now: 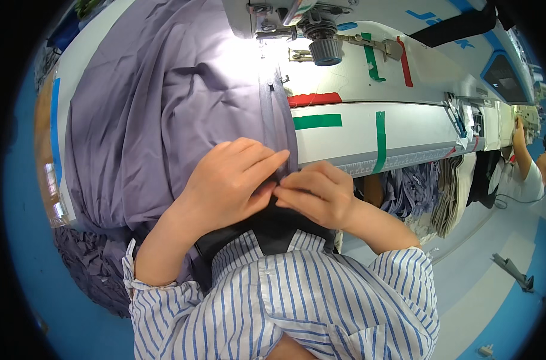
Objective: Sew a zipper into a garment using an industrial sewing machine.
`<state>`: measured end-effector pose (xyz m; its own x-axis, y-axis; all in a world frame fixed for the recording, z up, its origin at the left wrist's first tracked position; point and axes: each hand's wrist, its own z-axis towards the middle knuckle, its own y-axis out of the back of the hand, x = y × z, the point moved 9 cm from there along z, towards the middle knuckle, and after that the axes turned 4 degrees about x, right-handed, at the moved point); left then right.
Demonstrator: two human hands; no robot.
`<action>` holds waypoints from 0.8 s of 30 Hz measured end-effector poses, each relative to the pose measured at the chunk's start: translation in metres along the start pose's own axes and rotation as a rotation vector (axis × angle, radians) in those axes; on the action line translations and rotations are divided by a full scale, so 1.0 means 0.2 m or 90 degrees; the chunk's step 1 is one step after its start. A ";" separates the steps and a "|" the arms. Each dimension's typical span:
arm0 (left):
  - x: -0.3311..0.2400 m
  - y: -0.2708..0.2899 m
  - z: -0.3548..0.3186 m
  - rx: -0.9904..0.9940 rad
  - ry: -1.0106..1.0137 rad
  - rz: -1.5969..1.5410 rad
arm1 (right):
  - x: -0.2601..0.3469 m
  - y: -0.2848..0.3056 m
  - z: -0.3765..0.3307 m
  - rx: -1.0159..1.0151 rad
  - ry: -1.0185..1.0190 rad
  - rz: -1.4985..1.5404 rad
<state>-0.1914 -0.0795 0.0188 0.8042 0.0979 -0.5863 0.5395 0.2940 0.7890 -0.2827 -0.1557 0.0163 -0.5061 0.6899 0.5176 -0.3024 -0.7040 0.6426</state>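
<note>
- At the far left, a wooden table edge (43, 147) is seen, lined with blue tape (56, 126).
- Below it, a heap of crumpled dark purple cloth (93, 270) is shown hanging low.
- Across the left half of the white worktop (411, 129), a large purple-grey fabric (129, 138) is spread in soft folds, its upper part brightly lit.
- Along the fabric's right side, a narrow strip (265, 111) is seen running down toward the hands.
- The left hand (237, 174) is laid over the fabric's lower right edge, palm down, forefinger stretched toward the strip; what lies under its grip is hidden, so whether it is clamped cannot be told.
- At top centre, a sewing machine (351, 15) with a ridged grey knob (325, 51) is placed above the worktop.
- The right hand (321, 192) is held just beside the left, thumb and fingertips drawn close together at the fabric's edge; whether cloth is caught in this grip cannot be told.
- Right of the fabric, the worktop is marked with red tape (315, 99) and green tape (318, 121), and its front is edged by a ruler (360, 168).
- Beneath, cloth pieces (411, 189) are hung.
- At the far right, a co-worker (528, 177) is partly seen.
</note>
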 end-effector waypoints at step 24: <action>-0.16 -0.07 0.01 -0.111 -0.020 0.245 | -0.48 0.07 0.33 -0.032 -0.176 -0.154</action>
<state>-0.2238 -0.0891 0.0257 0.9477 0.2032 -0.2462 0.1498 0.3979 0.9051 -0.1839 -0.2213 0.0132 -0.1805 0.8520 0.4914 -0.4296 -0.5178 0.7398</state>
